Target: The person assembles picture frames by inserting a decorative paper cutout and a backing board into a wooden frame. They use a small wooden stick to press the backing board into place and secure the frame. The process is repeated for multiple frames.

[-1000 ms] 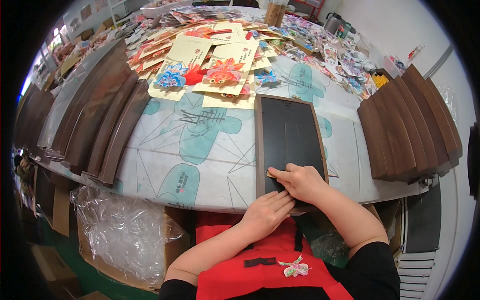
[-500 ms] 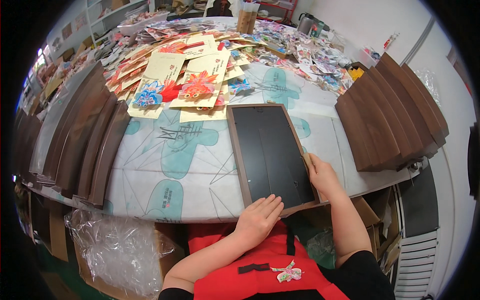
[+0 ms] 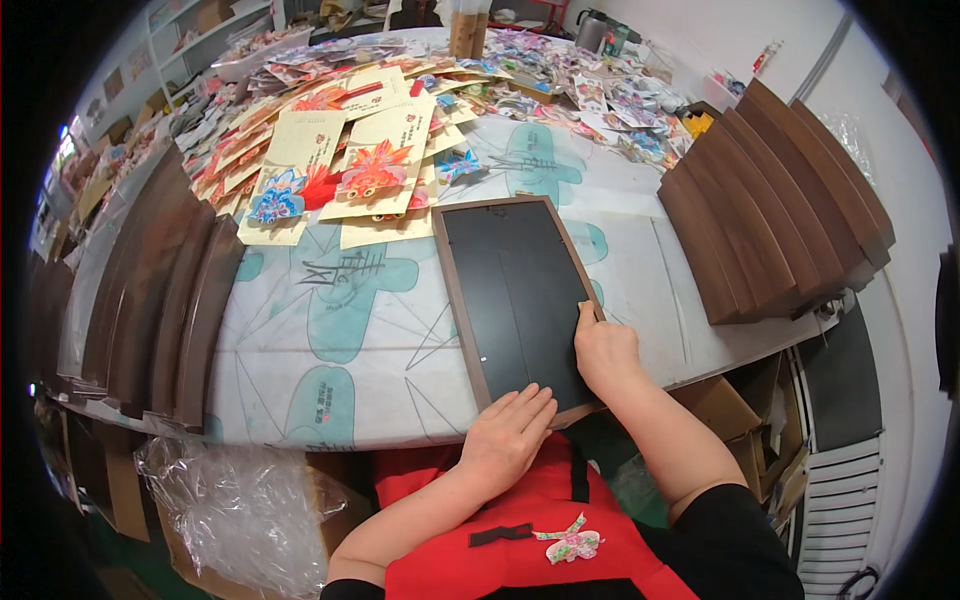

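A dark-brown picture frame with a black back panel (image 3: 515, 290) lies face down at the table's near edge, slightly tilted. My left hand (image 3: 508, 435) rests flat across its lower edge, fingers stretched out together. On the frame's right side sits my right hand (image 3: 607, 355), its fingers curled in and one digit pressed down at the inner rim. What those curled fingers hold, if anything, is hidden. Small metal tabs show along the panel's border.
Brown frames stand in a row at the left (image 3: 150, 300) and another row at the right (image 3: 775, 210). Cream cards with colourful fish ornaments (image 3: 375, 170) are heaped beyond the frame. Clear plastic wrap (image 3: 235, 500) fills a box below the table.
My right hand has shifted from gripping the frame's outer right edge to pressing on its inner rim, fingers curled. My left hand stays on the lower edge. The view has shifted slightly.
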A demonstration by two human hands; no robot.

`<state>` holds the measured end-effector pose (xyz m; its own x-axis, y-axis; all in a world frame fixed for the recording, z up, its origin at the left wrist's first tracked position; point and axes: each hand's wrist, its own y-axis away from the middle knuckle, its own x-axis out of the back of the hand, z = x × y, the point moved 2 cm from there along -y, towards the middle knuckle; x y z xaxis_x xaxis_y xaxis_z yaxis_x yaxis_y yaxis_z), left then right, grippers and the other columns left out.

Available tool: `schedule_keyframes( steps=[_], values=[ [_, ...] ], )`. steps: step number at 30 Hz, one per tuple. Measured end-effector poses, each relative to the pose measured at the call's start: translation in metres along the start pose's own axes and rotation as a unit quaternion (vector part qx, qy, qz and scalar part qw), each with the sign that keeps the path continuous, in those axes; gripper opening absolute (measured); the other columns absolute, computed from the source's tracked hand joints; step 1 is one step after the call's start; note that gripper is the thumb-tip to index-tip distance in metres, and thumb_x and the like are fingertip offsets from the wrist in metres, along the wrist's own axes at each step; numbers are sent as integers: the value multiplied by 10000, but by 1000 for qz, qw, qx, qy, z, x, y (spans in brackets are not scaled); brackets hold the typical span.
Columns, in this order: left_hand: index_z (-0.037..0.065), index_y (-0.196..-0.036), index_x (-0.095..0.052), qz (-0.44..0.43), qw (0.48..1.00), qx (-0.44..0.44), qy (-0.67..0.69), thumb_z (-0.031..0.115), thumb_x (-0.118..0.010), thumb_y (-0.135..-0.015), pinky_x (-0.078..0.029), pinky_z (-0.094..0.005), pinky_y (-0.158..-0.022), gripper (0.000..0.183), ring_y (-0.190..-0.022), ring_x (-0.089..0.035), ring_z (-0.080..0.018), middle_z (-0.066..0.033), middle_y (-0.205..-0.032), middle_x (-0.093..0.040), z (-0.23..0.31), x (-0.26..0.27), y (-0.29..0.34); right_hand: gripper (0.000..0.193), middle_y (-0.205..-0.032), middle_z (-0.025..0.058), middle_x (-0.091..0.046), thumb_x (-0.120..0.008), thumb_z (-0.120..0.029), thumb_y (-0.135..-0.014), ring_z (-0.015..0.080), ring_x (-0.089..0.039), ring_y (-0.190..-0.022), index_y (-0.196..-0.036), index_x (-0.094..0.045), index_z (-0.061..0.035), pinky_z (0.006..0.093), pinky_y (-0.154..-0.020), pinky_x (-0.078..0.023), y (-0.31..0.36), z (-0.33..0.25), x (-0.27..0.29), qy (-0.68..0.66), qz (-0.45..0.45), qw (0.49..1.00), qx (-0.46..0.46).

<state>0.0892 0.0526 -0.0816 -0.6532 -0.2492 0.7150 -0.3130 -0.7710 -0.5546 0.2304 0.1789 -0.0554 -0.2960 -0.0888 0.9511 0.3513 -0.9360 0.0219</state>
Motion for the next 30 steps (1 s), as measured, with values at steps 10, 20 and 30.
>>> schedule_keyframes(
  steps=[10,20,30],
  values=[
    [-10,-1150,-545,-102,994,32,6,152,-723,-715,-407,-428,-947,497,-1117,-527,-301,-141,-1186,-554,13,11,-23,135,-701,108,-611,-509,-118,-904,292,-616,-637,-997,-598,-74,356,-588,-469,35,75,5,-517,103,847,73],
    [4,-1235,-501,-147,989,-9,15,233,-666,-807,-328,-447,-1065,513,-1271,-424,-305,-145,-1321,-487,8,-24,-48,233,-624,110,-611,-625,-368,-838,322,-612,-629,-795,-665,-142,412,-566,-464,64,77,6,-304,-36,937,166],
    [-4,-1223,-519,-152,987,6,52,215,-676,-794,-335,-446,-1064,506,-1261,-436,-310,-151,-1301,-504,7,-23,-51,274,-706,137,-635,-606,-392,-842,340,-621,-717,-830,-680,-129,432,-631,-475,59,74,8,-312,-130,936,99]
  ],
)
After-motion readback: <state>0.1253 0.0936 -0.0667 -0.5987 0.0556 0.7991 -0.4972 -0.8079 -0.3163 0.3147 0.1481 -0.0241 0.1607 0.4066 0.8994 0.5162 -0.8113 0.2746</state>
